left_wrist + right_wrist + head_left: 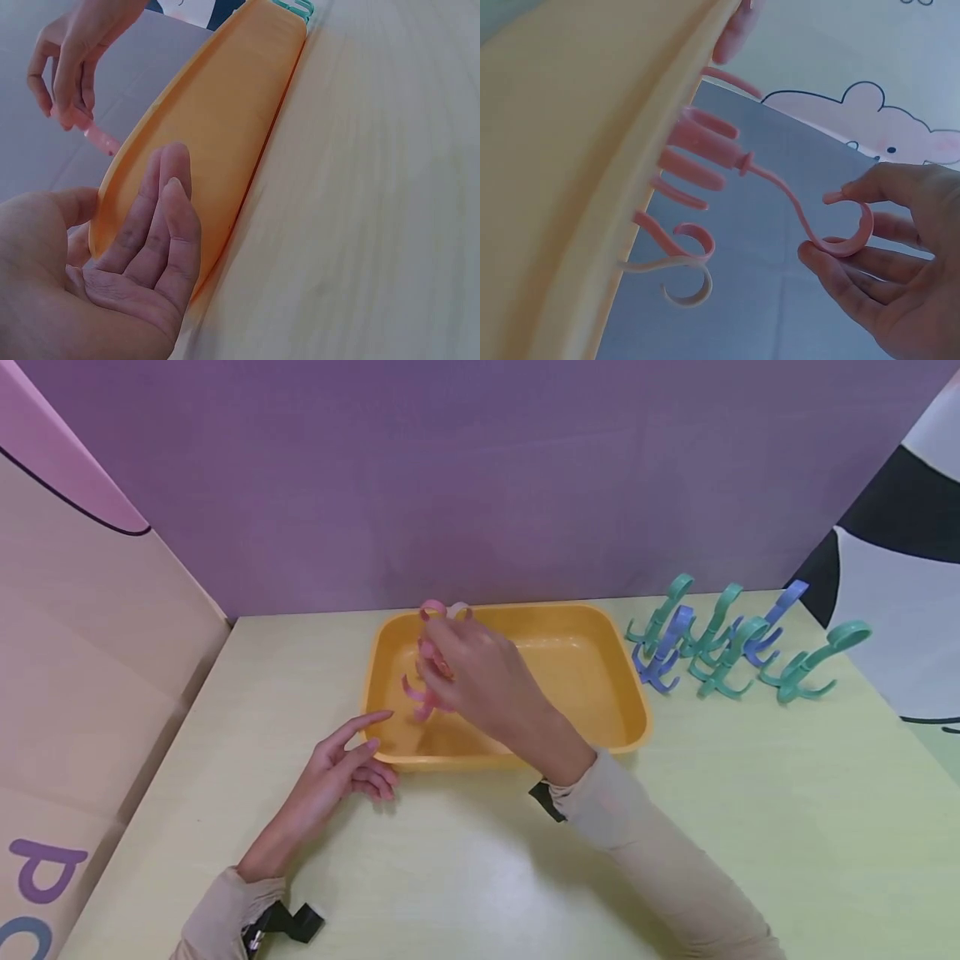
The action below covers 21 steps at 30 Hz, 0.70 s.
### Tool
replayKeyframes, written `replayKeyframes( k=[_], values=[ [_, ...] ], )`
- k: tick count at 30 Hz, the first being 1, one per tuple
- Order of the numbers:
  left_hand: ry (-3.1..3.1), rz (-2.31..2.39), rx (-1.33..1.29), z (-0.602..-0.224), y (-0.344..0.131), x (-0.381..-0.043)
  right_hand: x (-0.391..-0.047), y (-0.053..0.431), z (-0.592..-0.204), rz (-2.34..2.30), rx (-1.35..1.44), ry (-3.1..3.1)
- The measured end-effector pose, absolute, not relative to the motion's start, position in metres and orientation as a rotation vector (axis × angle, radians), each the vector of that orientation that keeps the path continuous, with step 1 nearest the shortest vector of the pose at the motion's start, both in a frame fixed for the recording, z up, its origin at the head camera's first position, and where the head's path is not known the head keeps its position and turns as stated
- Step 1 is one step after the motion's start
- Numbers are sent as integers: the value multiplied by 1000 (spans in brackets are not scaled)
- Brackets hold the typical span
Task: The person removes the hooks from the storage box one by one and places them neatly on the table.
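My right hand [483, 681] is above the left part of the yellow tray [570, 677]. In the right wrist view its thumb and fingers pinch the curled end of a pink multi-prong hook [705, 142]. That hook's lower prongs are partly hidden by the tray rim. Beside it, the curled ends of another pink hook [656, 232] and a white hook [652, 265] stick up. My left hand [337, 768] is at the tray's front left corner, index finger stretched over the rim and the other fingers loosely bent outside.
Several green hooks [795, 675] and blue hooks [667, 647] stand on the pale table [465, 860] to the right of the tray. A purple panel [480, 485] rises behind the tray, and a printed panel [90, 635] borders the left side.
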<state>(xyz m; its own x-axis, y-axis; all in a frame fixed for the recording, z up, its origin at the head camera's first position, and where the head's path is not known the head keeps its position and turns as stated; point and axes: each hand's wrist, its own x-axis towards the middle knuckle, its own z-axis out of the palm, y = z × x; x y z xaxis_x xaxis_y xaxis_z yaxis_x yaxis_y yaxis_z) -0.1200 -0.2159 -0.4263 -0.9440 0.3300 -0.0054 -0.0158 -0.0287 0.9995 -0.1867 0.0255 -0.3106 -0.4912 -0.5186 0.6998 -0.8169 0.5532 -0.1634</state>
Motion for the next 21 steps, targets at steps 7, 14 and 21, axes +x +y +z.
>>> replayKeyframes(
  k=[7,14,21],
  values=[
    [2001,2060,343,-427,-216,-121,-179,42,-306,680,1098,-2163],
    [2022,2050,335,-426,-216,-120,-174,58,-303,635,1076,-2153],
    [2016,2053,338,-427,-217,-120,-169,75,-302,639,1060,-2170]
  ],
)
